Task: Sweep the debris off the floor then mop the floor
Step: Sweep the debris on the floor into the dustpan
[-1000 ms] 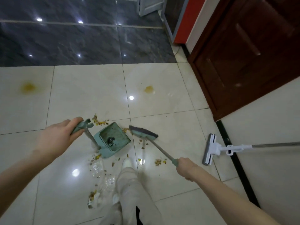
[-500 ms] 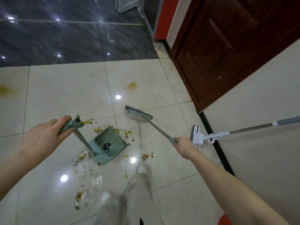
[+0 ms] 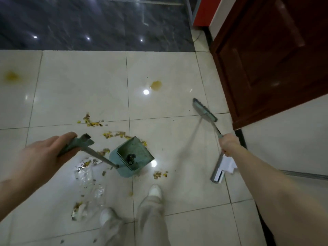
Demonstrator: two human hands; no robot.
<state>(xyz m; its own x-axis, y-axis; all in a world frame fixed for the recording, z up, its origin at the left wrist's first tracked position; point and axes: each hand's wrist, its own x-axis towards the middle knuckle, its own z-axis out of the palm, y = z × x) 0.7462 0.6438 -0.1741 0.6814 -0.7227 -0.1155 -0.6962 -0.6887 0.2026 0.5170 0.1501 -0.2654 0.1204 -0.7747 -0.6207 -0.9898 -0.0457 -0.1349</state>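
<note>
The person is wearing loose, pale grey-beige trousers (image 3: 150, 219), the cloth falling in folds down to the ankles. White shoes (image 3: 155, 189) with rounded toes are showing under the hems. The left forearm (image 3: 16, 190) and right forearm (image 3: 276, 185) are showing bare down to the left hand (image 3: 40, 153) and right hand (image 3: 229, 144).

A teal long-handled dustpan (image 3: 132, 157) rests on the pale tiled floor (image 3: 79, 86) with dark scraps inside. Yellow-brown debris (image 3: 93, 122) lies scattered around it. The teal broom (image 3: 205, 110) reaches well off to its right, and the white mop (image 3: 219, 170) lies nearer.
</note>
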